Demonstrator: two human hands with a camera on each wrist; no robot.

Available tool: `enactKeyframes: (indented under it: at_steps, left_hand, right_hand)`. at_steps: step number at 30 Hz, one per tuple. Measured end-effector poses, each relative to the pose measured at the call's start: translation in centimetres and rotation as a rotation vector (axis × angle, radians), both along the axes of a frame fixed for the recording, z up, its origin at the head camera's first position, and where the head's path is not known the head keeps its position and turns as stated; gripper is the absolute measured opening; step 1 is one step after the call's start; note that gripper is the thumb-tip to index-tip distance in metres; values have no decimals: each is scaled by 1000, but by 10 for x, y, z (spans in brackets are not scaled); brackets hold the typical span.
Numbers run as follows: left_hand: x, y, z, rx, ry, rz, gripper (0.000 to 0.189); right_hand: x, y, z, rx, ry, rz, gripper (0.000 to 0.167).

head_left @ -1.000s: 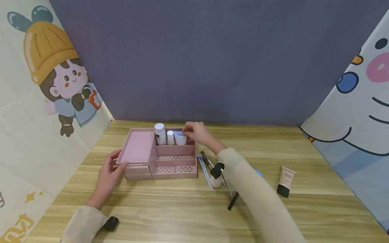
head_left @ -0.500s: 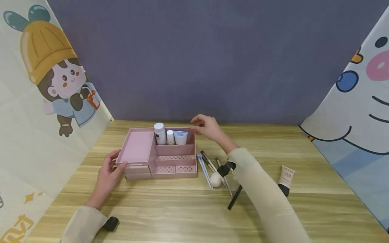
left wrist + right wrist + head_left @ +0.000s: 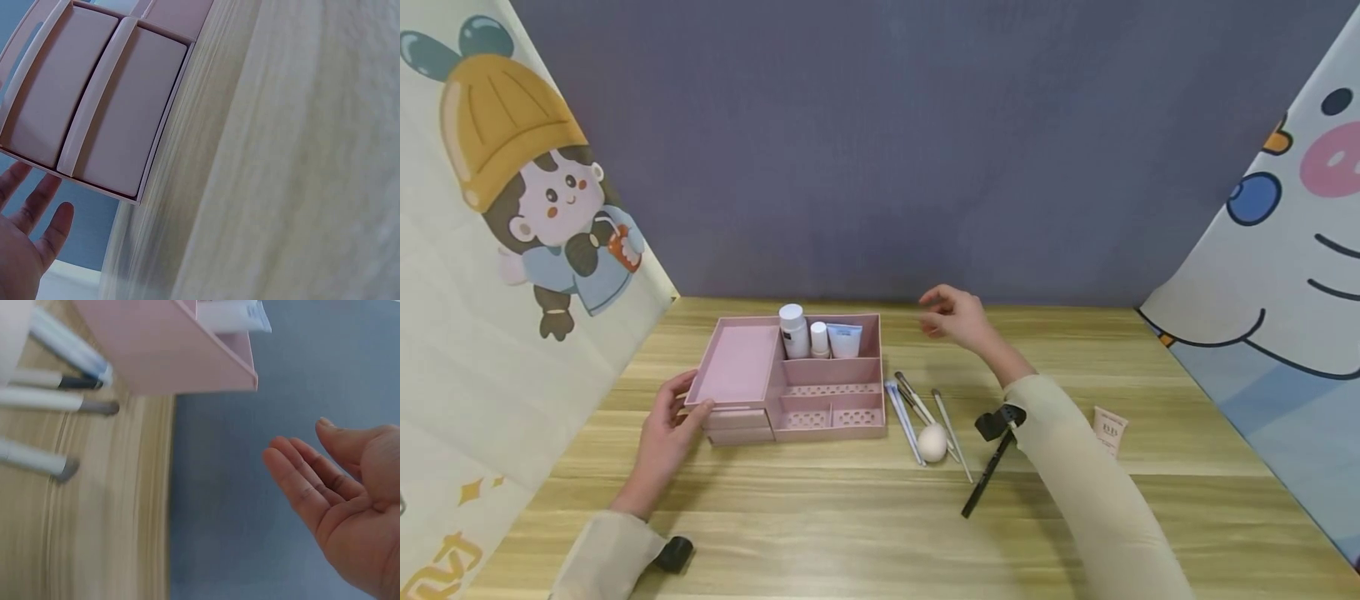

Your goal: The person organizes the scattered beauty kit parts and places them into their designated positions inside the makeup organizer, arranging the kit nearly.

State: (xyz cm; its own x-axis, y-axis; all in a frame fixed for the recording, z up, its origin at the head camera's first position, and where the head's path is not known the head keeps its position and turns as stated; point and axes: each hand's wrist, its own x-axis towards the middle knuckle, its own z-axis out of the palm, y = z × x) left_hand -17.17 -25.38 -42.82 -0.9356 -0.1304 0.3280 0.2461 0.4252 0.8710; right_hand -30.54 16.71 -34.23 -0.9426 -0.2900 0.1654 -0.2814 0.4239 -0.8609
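A pink desktop organizer (image 3: 831, 375) with drawers in its front left part stands on the table. My left hand (image 3: 664, 429) rests at its front left corner; in the left wrist view the fingers (image 3: 45, 195) are fairly straight and spread along the side by the drawers (image 3: 125, 103). Its back compartment holds a white bottle (image 3: 794, 333), a smaller white-capped bottle (image 3: 820, 340) and a light blue and white squeeze tube (image 3: 845, 341). Right of the organizer and above the table my right hand (image 3: 958, 317) is in the air, holding nothing, fingers loosely bent.
Several makeup brushes (image 3: 952, 433) lie right of the organizer, with an egg-shaped makeup sponge (image 3: 932, 443) on them. A black pen-like stick (image 3: 987, 475) reaches under the right wrist camera. A beige BB tube (image 3: 1109, 429) lies farther right, partly behind the sleeve. A dark panel (image 3: 880, 150) stands behind.
My right hand has left the squeeze tube, which stays in the back compartment, and moved right, away from the organizer. The left hand has stayed at the corner.
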Motion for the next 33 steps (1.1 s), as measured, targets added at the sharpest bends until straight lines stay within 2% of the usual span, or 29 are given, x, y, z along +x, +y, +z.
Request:
enactKeyframes:
  at_steps: [8, 15, 24, 33]
  left_hand:
    - [-1, -1, 0, -6, -18, -4, 52]
    - [-2, -1, -2, -7, -26, 6, 52]
    - [-4, -3, -5, -5, -26, 9, 52]
    - [-6, -2, -5, 39, -10, 6, 53]
  right_hand:
    - [4, 41, -9, 17, -45, -32, 31]
    - [9, 77, -22, 46, -48, -47, 36]
    - [27, 114, -35, 107, -92, -75, 41]
    - [44, 146, -45, 187, -137, -138, 42]
